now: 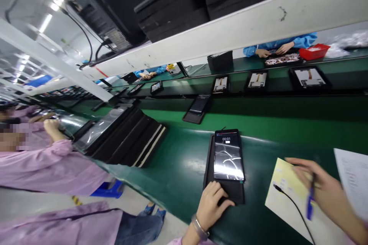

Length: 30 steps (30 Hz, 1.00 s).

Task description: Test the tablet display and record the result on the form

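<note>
A tablet point(228, 157) with a lit screen showing 00:01 lies on a black tray point(234, 195) on the green bench. Clear film with bright glare covers its screen. My left hand point(211, 203), wearing a bracelet, is curled at the tray's near edge, its thumb apart from the fingers. On the right, my right hand point(324, 187) holds a blue pen point(310, 201), slightly blurred, its fingertips at the top of a yellow sheet point(277, 176). Across that sheet runs a black cable point(296, 206) with a small plug at its end.
Beyond lies another tablet point(199, 105) on a tray upon the green belt. Stacked black trays point(126, 134) stand left, near a co-worker's pink sleeve point(57, 164). White printed paper point(353, 176) lies right. Overhead runs a white shelf beam point(230, 32). Across the line, blue-sleeved hands work near a red bin point(314, 51).
</note>
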### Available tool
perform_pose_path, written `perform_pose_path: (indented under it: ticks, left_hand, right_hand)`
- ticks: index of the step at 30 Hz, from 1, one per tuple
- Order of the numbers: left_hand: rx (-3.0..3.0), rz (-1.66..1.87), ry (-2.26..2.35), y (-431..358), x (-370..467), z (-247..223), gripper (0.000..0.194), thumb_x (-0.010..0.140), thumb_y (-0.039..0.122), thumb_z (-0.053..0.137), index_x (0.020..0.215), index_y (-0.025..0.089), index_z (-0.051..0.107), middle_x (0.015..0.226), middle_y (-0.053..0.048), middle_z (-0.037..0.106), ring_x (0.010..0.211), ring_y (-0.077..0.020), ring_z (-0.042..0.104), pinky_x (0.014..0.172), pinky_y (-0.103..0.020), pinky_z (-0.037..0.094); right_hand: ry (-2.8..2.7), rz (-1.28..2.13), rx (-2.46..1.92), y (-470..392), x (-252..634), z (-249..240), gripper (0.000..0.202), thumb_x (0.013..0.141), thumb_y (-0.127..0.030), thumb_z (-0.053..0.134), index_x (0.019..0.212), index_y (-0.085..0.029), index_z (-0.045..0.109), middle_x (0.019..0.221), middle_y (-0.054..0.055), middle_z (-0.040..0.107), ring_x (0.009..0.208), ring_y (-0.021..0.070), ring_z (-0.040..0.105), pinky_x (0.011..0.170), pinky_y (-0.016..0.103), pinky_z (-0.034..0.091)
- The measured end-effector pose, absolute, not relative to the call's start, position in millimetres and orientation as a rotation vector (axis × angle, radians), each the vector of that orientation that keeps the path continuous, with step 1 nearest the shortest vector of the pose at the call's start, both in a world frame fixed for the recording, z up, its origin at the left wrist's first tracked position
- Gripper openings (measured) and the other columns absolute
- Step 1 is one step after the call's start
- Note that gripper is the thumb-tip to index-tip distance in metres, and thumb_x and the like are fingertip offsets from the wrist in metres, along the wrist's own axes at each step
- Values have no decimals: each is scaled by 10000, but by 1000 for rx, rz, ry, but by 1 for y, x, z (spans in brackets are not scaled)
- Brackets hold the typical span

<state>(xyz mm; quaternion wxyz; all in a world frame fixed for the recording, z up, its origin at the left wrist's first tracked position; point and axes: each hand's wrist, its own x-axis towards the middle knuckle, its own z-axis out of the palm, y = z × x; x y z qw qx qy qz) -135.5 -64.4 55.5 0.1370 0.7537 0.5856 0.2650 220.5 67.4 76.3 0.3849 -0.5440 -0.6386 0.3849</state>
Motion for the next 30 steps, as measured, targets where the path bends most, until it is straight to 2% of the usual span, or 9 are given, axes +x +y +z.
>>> perform_pose_path:
  ticks: [2, 3, 6, 8, 10, 14, 18, 25, 30]
  left_hand:
    - [2052, 890, 1742, -60, -138, 54, 218, 1013, 423, 584, 967, 215, 628, 948, -49, 644, 906, -224, 610, 808, -367, 499]
    - [1946, 962, 1792, -56, -140, 54, 195, 1036, 397, 543, 1061, 223, 627, 1073, -70, 645, 1023, -232, 609, 894, -386, 501]
    - [1580, 1102, 1950, -35, -152, 57, 348, 1070, 396, 425, 1370, 236, 499, 1455, -122, 485, 1377, -257, 435, 1166, -484, 350]
    - [1405, 1110, 1945, -19, -158, 59, 458, 1072, 435, 379, 1481, 229, 381, 1548, -129, 405, 1459, -261, 345, 1222, -516, 267]
    - [1297, 1106, 1863, -6, -162, 59, 515, 1068, 465, 366, 1521, 227, 314, 1577, -130, 378, 1461, -257, 362, 1228, -510, 269]
    - [1235, 1133, 1791, 3, -161, 58, 496, 1056, 487, 392, 1485, 241, 364, 1618, -128, 311, 1438, -262, 416, 1226, -486, 290]
    - [1207, 1139, 1782, 1, -161, 58, 483, 1057, 486, 393, 1474, 243, 377, 1623, -127, 304, 1419, -254, 445, 1220, -468, 308]
    - [1367, 1025, 1873, 2, -162, 61, 519, 1062, 445, 407, 1539, 247, 351, 1642, -100, 296, 1526, -272, 243, 1251, -518, 211]
    - [1502, 1002, 1830, -17, -163, 68, 709, 1011, 449, 540, 1606, 238, 219, 1659, -144, 230, 1541, -322, 186, 1241, -588, 220]
  right_hand:
    - [-1605, 1249, -1158, 87, 162, 71, 580, 909, -826, 658, 1120, -288, 707, 1218, 90, 656, 1033, 349, 654, 904, 470, 561]
    - [-1543, 1351, -1071, 96, 136, 67, 562, 890, -801, 708, 1075, -270, 697, 1228, 102, 652, 1053, 359, 648, 932, 492, 551]
    - [-1409, 1417, -949, 117, 80, 50, 601, 844, -811, 754, 989, -236, 656, 1219, 146, 653, 1137, 387, 608, 1037, 564, 474]
    - [-1396, 1414, -923, 123, 63, 41, 603, 862, -817, 732, 997, -236, 645, 1237, 150, 645, 1154, 385, 599, 1057, 589, 448]
    - [-1394, 1416, -904, 123, 57, 36, 570, 896, -791, 725, 1015, -240, 643, 1255, 143, 637, 1165, 378, 594, 1059, 595, 445]
    - [-1405, 1396, -894, 125, 54, 35, 525, 926, -759, 720, 1026, -251, 627, 1269, 126, 633, 1209, 366, 568, 1071, 572, 445]
    - [-1449, 1354, -908, 131, 51, 36, 477, 965, -724, 682, 1030, -259, 596, 1281, 105, 625, 1234, 338, 551, 1072, 516, 456]
    - [-1621, 1246, -1027, 135, 58, 45, 383, 978, -619, 689, 1131, -274, 621, 1287, 70, 603, 1052, 326, 624, 947, 488, 514]
    - [-1602, 1223, -1018, 161, 48, 41, 446, 985, -625, 653, 1228, -260, 572, 1338, 104, 572, 1117, 330, 609, 988, 475, 515]
